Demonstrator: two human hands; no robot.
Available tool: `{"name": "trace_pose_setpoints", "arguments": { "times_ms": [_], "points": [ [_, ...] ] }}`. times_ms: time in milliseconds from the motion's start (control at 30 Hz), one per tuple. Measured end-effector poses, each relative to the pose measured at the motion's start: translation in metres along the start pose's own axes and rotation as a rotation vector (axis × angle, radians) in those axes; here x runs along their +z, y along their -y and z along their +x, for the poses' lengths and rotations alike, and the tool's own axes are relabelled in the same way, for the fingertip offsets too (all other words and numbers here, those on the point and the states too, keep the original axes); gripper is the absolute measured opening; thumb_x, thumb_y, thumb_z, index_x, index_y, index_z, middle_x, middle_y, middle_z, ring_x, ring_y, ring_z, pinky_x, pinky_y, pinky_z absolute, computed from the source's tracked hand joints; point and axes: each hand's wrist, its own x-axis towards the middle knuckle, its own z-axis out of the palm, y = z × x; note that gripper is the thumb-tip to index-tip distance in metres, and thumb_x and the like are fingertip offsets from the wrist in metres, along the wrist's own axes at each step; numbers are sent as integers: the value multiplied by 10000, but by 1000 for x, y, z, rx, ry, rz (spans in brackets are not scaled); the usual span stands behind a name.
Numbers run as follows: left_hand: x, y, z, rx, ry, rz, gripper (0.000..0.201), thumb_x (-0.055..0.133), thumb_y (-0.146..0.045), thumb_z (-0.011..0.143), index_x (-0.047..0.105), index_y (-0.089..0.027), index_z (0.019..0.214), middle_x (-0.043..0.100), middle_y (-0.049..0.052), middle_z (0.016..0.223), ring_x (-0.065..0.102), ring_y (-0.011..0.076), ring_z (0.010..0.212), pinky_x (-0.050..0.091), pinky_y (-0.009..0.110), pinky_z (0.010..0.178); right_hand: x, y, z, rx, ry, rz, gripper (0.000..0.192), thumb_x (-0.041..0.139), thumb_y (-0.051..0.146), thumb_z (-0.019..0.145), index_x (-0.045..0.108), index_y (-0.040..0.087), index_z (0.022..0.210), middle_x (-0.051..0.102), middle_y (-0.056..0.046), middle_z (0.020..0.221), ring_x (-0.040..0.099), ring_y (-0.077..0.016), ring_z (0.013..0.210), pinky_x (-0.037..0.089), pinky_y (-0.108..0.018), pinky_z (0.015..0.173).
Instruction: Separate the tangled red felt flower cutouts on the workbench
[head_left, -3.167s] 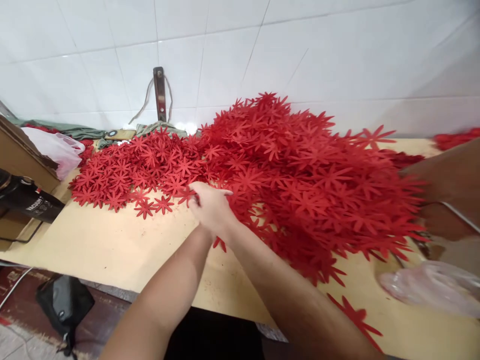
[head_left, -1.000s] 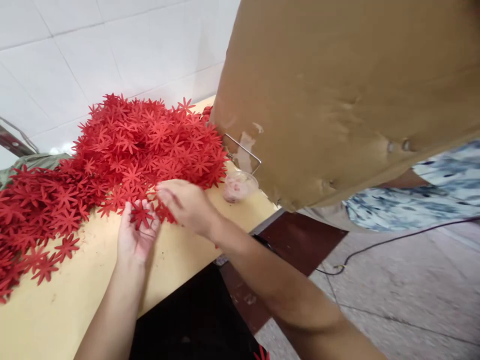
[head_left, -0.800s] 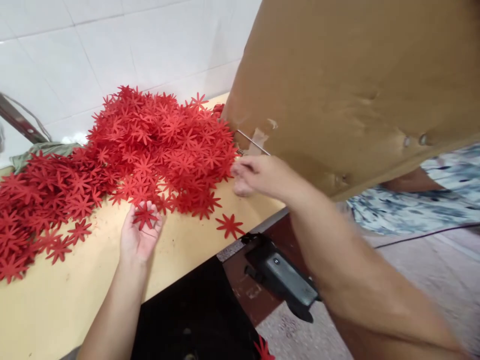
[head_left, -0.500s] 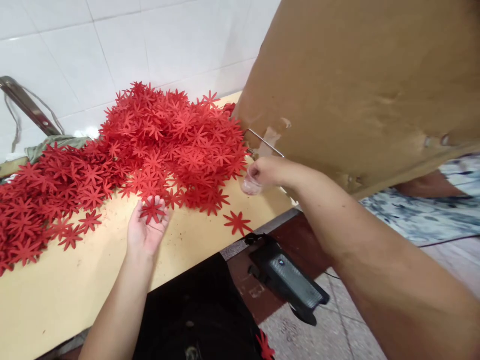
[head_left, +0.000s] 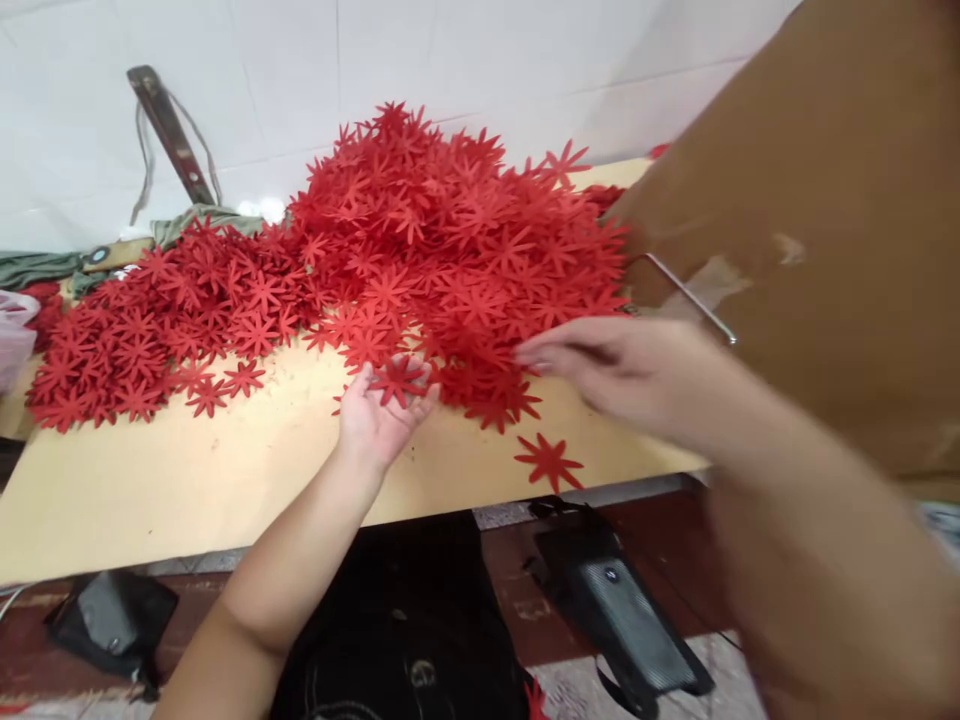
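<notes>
A red flower-shaped cutout with narrow pointed petals lies across the fingers of my left hand. That hand is palm up, its fingers curled under the piece. To its right, my right hand is slightly blurred, with thumb and fingers pressed together and pointing left; whether anything is between the fingertips cannot be seen. Behind both hands rises a large heap of the same red cutouts. One loose cutout rests near the table's front edge, below my right hand.
The pale tabletop runs along a white tiled wall. A large brown cardboard sheet stands on the right, with a thin metal rod against it. Green cloth and a plastic bag are at left. Black pedal-like devices sit below.
My right hand has left the clear plastic item by the cardboard and moved left toward my left hand. The view has swung left. My left hand still holds the cutout.
</notes>
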Motion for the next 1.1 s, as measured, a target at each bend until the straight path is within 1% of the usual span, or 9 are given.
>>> {"name": "trace_pose_setpoints", "arguments": {
  "times_ms": [100,233,300,400,533,667,800,933,1100],
  "points": [
    [0,3,4,29,39,-17,418,348,-394,912,643,-115,811,676,90,769,662,209,936,465,395,955,62,55,-7,-333,113,103,365,403,277,884,681,167,1094,711,-100,1101,664,-220,1028,545,-405,909],
    [-6,-11,0,130,45,-86,450,333,-445,902,656,-137,846,673,72,729,656,222,1005,452,398,975,121,87,-21,-415,134,27,482,384,242,889,548,38,1293,543,-195,1354,506,-288,1287,427,-512,1071],
    [-8,-22,-4,147,13,-104,443,345,-448,899,653,-137,831,670,66,706,669,216,947,470,386,936,123,90,-25,-494,159,60,481,393,262,900,550,25,1289,531,-205,1361,496,-278,1300,427,-492,1079],
    [-9,-33,-7,161,-4,-104,418,346,-396,913,643,-134,778,667,51,692,666,166,778,490,335,860,104,87,-15,-524,122,191,418,385,297,932,613,106,1228,603,-140,1303,552,-207,1248,462,-393,1062],
    [2,-27,-8,140,10,-47,302,404,-273,898,651,-139,787,677,45,758,640,132,769,476,295,866,96,76,29,-300,-209,212,490,444,440,901,571,164,1286,490,-122,1427,426,-254,1358,339,-494,1136],
    [17,-9,-13,157,-75,-57,254,438,-264,891,640,-152,786,692,62,868,634,169,1008,469,282,931,124,74,60,-82,-130,240,693,326,623,869,620,103,1220,583,-171,1318,465,-317,1319,335,-553,1109],
    [19,-6,-17,216,-153,-132,361,387,-396,921,645,-145,907,685,72,1015,598,183,1140,456,264,989,144,86,45,-27,-33,334,790,163,652,878,658,108,1165,640,-176,1234,564,-297,1219,399,-535,1064],
    [17,-16,-12,206,-68,-157,517,267,-470,945,614,-117,1092,651,101,1172,546,177,1235,409,258,1055,140,99,16,-90,-107,423,801,184,655,887,577,76,1276,536,-182,1365,447,-263,1343,308,-490,1147],
    [26,-22,-16,267,-5,-18,668,173,-526,942,512,-73,1298,557,139,1358,482,211,1313,338,304,1123,125,108,-7,-127,-80,594,712,271,639,894,457,170,1396,396,-111,1494,314,-225,1424,213,-473,1194]
  ]
}}
